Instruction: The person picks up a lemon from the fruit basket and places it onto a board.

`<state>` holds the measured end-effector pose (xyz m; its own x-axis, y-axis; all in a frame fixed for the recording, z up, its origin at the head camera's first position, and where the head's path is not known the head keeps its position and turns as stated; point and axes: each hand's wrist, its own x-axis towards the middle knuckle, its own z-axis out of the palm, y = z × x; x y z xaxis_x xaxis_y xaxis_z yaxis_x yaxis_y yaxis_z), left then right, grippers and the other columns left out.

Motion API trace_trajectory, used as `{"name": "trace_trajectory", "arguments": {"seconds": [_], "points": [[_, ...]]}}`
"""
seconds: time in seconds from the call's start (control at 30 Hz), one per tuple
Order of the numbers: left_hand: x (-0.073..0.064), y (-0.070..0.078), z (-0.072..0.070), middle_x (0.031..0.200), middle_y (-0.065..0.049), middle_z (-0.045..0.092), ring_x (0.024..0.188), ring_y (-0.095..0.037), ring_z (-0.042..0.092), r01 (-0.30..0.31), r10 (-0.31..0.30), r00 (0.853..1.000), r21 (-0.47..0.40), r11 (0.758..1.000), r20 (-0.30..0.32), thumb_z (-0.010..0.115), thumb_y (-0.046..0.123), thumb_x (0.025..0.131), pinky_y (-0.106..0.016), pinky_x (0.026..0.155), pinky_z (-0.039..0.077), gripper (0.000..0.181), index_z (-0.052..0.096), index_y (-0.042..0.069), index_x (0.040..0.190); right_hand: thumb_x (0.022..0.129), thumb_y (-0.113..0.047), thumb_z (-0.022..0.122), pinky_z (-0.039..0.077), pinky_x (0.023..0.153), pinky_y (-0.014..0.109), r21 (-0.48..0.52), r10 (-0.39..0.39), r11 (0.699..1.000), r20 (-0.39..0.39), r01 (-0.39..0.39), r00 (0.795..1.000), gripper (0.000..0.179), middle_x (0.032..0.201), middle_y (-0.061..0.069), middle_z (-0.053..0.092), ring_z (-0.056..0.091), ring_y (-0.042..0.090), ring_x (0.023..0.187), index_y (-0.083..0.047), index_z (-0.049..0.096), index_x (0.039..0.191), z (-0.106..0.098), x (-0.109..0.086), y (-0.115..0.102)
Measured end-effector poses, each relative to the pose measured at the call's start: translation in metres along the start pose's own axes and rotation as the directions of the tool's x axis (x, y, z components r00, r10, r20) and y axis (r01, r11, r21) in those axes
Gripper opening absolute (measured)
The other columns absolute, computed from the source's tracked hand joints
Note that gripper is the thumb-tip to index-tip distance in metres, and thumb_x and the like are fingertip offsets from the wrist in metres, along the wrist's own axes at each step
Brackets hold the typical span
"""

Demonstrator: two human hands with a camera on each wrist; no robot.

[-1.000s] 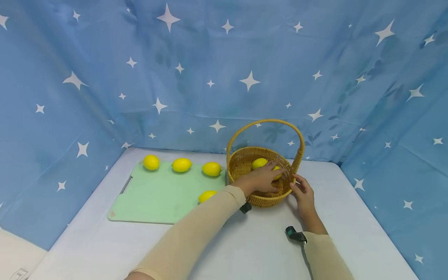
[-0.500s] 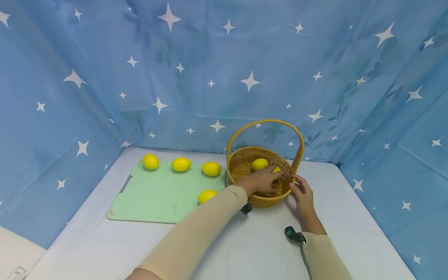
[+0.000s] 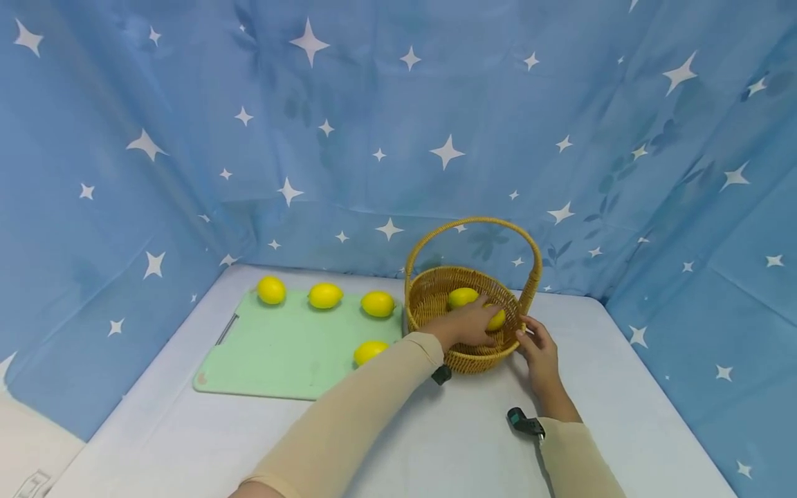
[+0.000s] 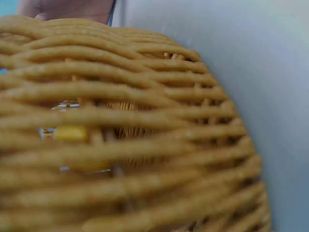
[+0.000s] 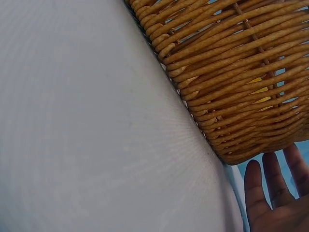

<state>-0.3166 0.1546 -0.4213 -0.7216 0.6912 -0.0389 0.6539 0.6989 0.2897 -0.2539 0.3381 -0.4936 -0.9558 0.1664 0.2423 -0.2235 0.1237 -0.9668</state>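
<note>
In the head view my left hand (image 3: 468, 325) reaches over the near rim into a wicker basket (image 3: 471, 362) with a tall arched handle. Its fingers spread beside a lemon (image 3: 497, 318) and partly cover it. Another lemon (image 3: 463, 297) lies behind that hand inside the basket. At the basket's right side, my right hand (image 3: 540, 351) holds the rim between thumb and fingers. The right wrist view shows several fingers of the right hand (image 5: 277, 193) against the outer weave. Close wicker fills most of the left wrist view, and yellow (image 4: 71, 133) shows through its gaps.
Left of the basket a pale green cutting board (image 3: 280, 353) lies on the white-covered table (image 3: 461, 436). Three lemons (image 3: 325, 295) line its far edge and one more lemon (image 3: 370, 351) sits near its right edge. A blue starry curtain (image 3: 373, 180) closes off the back and sides.
The left hand has drawn slightly back from the nearer lemon in the basket, so more of that lemon shows. The right hand stays at the rim. The head view has shifted a little.
</note>
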Motion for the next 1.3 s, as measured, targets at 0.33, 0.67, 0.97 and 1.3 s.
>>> {"name": "trace_trajectory", "arguments": {"seconds": [0.33,0.67,0.97,1.3], "points": [[0.009,-0.003,0.016,0.132,0.006,0.056,0.113,-0.008,0.054,-0.085,0.09,0.994,-0.068,0.994,0.065,0.071,0.026,0.091,-0.024,0.091,0.043,0.064,0.041,0.022,0.147,0.101,-0.022,0.054,0.051,0.081,0.018,-0.006,-0.011,1.0,0.0,0.011,1.0,0.045,0.142,0.012,0.039,0.052,0.011,0.112,-0.003,0.045,0.141,0.0,0.0,0.005],[0.0,-0.005,0.008,0.134,0.011,0.055,0.124,-0.01,0.048,-0.093,0.089,0.994,0.063,0.994,0.062,0.07,0.024,0.091,-0.026,0.1,0.04,0.055,0.05,0.026,0.142,0.102,-0.026,0.053,0.05,0.081,0.016,-0.037,-0.011,0.999,0.005,0.011,1.0,0.048,0.145,0.013,0.037,0.051,0.011,0.112,-0.004,0.043,0.144,-0.001,0.0,0.001],[-0.011,-0.012,0.001,0.133,0.01,0.055,0.119,-0.009,0.052,-0.006,-0.007,0.993,0.104,0.995,0.121,0.066,0.029,0.093,-0.03,0.099,0.042,0.054,0.049,0.028,0.144,0.102,-0.023,0.053,0.05,0.081,0.016,-0.04,-0.001,0.999,0.005,0.002,1.0,0.047,0.146,0.016,0.035,0.05,0.01,0.113,-0.004,0.042,0.144,-0.001,-0.001,-0.001],[-0.024,-0.016,-0.006,0.107,0.01,0.063,0.092,-0.006,0.057,-0.042,0.037,0.998,0.112,0.993,0.054,0.074,0.042,0.084,-0.026,0.08,0.047,0.046,0.064,0.022,0.124,0.102,-0.018,0.052,0.051,0.08,0.018,-0.001,-0.009,1.0,0.005,0.009,1.0,0.047,0.143,0.017,0.036,0.05,0.016,0.112,0.002,0.041,0.142,0.002,-0.005,-0.008]]}}
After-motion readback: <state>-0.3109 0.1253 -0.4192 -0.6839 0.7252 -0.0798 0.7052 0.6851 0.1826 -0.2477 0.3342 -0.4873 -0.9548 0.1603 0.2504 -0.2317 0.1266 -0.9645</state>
